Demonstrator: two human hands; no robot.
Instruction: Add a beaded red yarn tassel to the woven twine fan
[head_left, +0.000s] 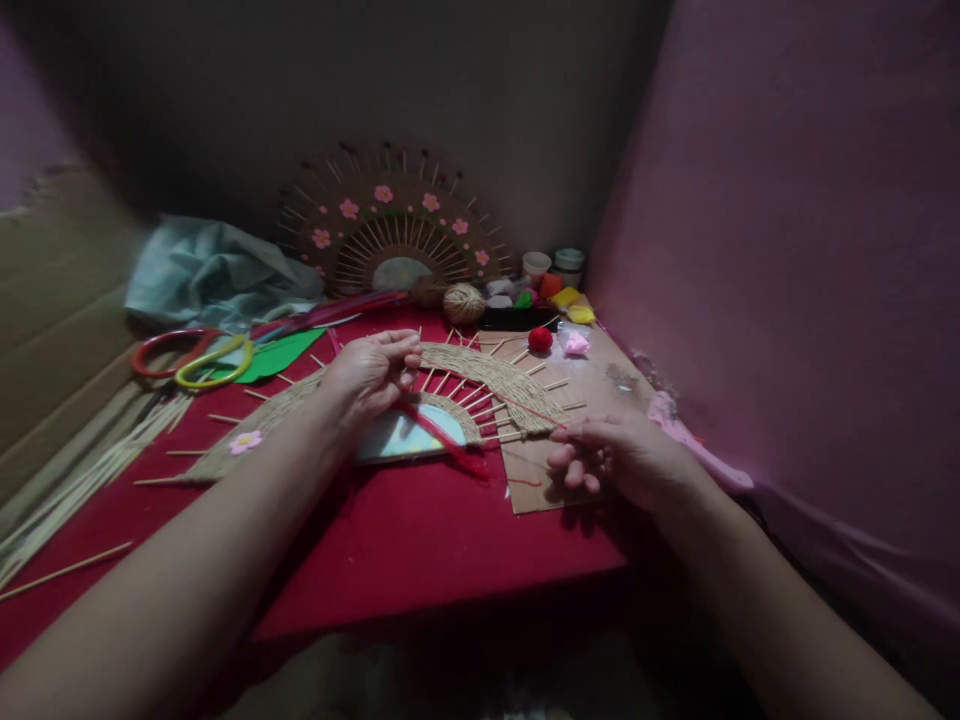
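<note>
A half-round fan of sticks woven with tan twine (pixel 491 370) lies on the red cloth, partly over a brown board. It has a pale blue centre (pixel 412 432) and a pink flower (pixel 245 442) at its left end. My left hand (pixel 375 375) is above the upper middle of the fan, thumb and fingers pinched on a thin red thread. The thread runs right across the weave to my right hand (pixel 604 455), which pinches its other part beside the fan's right end. A bundle of red strands (pixel 450 440) lies over the centre.
A finished-looking fan with pink flowers (pixel 384 193) leans on the back wall. Scissors (pixel 214 362), green sheet (pixel 281 355) and grey-green cloth (pixel 217 270) lie left. Twine ball (pixel 463 303), red ball (pixel 540 340) and pink clay (pixel 576 343) sit behind. A pink tool (pixel 697 445) is right; loose sticks (pixel 97 470) are left.
</note>
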